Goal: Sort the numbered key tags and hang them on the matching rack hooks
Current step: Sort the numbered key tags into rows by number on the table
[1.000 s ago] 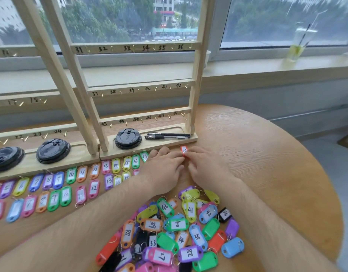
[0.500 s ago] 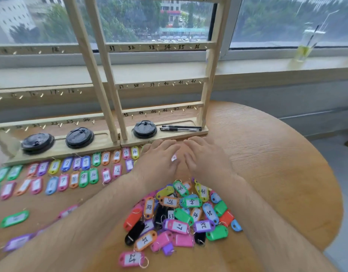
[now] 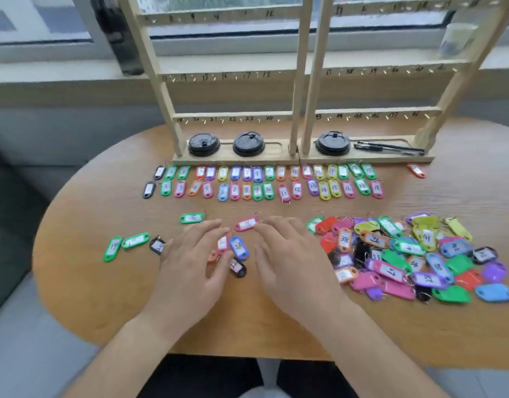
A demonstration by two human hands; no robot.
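Our left hand (image 3: 190, 268) and right hand (image 3: 290, 259) are spread open and empty over loose key tags (image 3: 239, 247) on the tabletop (image 3: 276, 326), which we judge light, stiff, slick, and best pinched by their edges.

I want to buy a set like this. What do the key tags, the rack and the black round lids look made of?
Key tags: likely glossy plastic, in bright solid colours with paper-like white inserts.
Rack: pale unpainted wood, matt, with faint grain; small brass-coloured hooks.
Black lids: probably moulded plastic, with a slight sheen on the raised ridges.
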